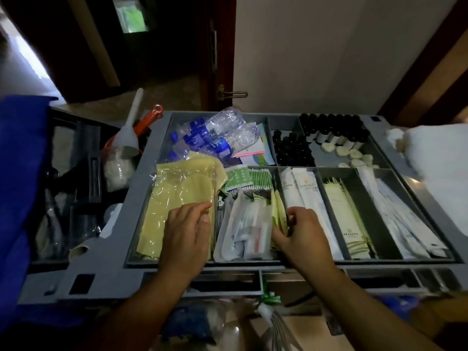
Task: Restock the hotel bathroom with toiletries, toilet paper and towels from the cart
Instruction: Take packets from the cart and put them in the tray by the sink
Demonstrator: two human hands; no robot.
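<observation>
The grey cart tray (101,262) is split into compartments of toiletries. My left hand (187,236) lies flat, fingers together, on the clear-wrapped yellow slippers (172,198) in the left compartment. My right hand (301,234) pinches thin yellow sachets (278,211) at the edge of the middle compartment, beside clear-wrapped toothbrush kits (245,229). White boxed packets (304,188), cream sachets (347,211) and long white packets (395,214) fill the right compartments. Small black-capped bottles (293,148) and round soaps (354,154) sit at the back.
Water bottles (217,135) lie in the back left compartment, green tea packets (253,178) behind the kits. A white towel (435,150) rests on the cart's right edge. A blue cloth (20,173) hangs left. A brush and jar (121,153) stand left. An open door (217,72) is behind.
</observation>
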